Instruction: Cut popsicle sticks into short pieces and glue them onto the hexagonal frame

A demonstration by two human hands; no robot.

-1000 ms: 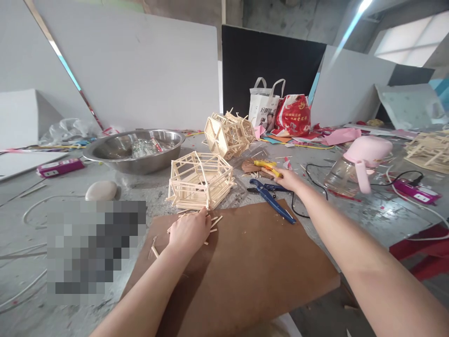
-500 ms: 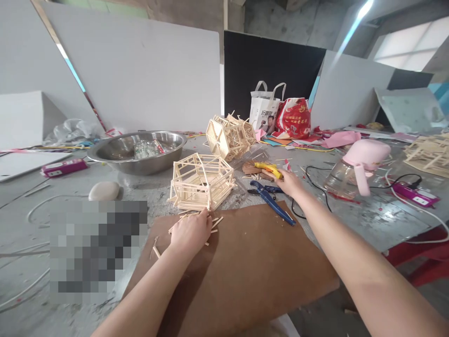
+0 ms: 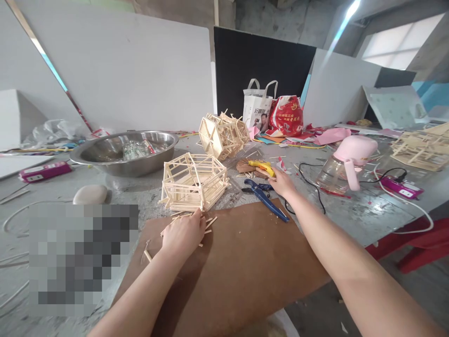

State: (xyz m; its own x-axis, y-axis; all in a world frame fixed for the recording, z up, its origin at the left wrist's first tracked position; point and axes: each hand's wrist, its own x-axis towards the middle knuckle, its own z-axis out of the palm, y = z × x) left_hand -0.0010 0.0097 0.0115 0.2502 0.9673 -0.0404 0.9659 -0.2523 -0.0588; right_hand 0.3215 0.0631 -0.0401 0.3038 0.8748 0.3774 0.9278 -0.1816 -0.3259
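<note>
My left hand (image 3: 184,232) is closed at the lower front corner of a hexagonal wooden stick frame (image 3: 195,180), its fingertips partly hidden. Loose thin sticks (image 3: 212,221) poke out around and under that hand on a brown board (image 3: 252,257). Off to the right, my right hand (image 3: 282,182) is wrapped round a yellow glue gun (image 3: 262,166), whose nose points left over a small brown heap of scraps (image 3: 245,166). Just in front of the glue gun lie blue-handled pliers (image 3: 268,202). Behind the frame rests a second, denser stick structure (image 3: 224,135), tilted on its side.
A steel basin (image 3: 122,161) with clear plastic-wrapped items stands at the left, near a pale rounded object (image 3: 90,194). At the right are a pink-lidded jug (image 3: 345,164), a black cord (image 3: 317,189) and a purple power strip (image 3: 401,188). Bags (image 3: 287,116) stand behind.
The whole view has shifted slightly, so things sit a little further left. Both hands keep their places by the stick frame and on the glue gun.
</note>
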